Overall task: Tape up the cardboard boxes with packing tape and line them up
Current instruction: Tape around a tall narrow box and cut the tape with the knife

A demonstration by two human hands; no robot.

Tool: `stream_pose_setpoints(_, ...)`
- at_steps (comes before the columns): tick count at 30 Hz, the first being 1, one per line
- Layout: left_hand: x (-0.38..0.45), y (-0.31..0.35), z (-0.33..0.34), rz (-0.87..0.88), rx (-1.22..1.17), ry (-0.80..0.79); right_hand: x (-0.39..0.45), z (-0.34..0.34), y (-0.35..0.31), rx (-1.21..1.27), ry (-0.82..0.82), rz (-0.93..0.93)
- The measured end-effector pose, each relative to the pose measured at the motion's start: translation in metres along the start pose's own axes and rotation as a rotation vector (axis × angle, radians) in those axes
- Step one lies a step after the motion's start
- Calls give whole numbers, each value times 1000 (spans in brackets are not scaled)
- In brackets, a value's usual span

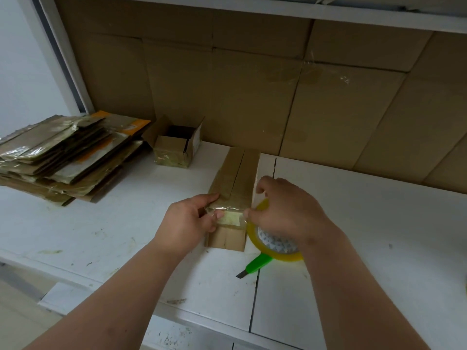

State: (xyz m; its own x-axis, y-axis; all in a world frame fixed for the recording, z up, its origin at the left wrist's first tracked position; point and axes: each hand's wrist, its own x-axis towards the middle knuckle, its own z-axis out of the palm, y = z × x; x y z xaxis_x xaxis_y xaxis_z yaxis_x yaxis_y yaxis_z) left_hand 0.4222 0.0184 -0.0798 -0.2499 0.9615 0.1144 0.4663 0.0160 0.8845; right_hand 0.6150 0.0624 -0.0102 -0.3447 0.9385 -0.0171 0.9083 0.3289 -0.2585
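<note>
A long narrow cardboard box (236, 178) lies lengthwise on the white table (353, 223), its top flaps meeting along a middle seam. A strip of clear yellowish tape (231, 218) crosses its near end. My left hand (192, 218) grips the box's near left corner, thumb pressing the tape down. My right hand (283, 210) holds the roll of packing tape (275, 245) at the box's near right corner, fingers pinching the tape where it leaves the roll.
A green utility knife (255, 265) lies on the table just under the roll. A small open cardboard box (177, 145) stands at the back left. A pile of flattened boxes (65, 155) sits far left. Cardboard sheets (252, 84) line the back wall.
</note>
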Motion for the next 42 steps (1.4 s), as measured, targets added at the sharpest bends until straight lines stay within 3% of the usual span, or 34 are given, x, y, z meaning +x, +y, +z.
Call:
stream_pose_setpoints(3,5,0,-8,-2,14,9,-3,-10,24,123,-142,103)
stream_pose_setpoints(5,11,2,-13,-32,35,37,-6,-8,32,330,-188,87)
stream_pose_setpoints(8,19,6,-12,0,259,123,-10,5,24,570,-191,37)
stream_pose_setpoints(12,18,14,-3,210,433,127,-15,19,5,830,-100,92)
stream_pose_setpoints(21,35,17,-13,-140,-57,-11,-29,56,-13,1520,-222,201)
stream_pose_setpoints(30,48,21,-5,-16,327,-37,-40,79,-11,1488,-259,110)
stream_pose_setpoints(42,55,15,-5,23,453,-203,-49,80,-15,1442,-181,123)
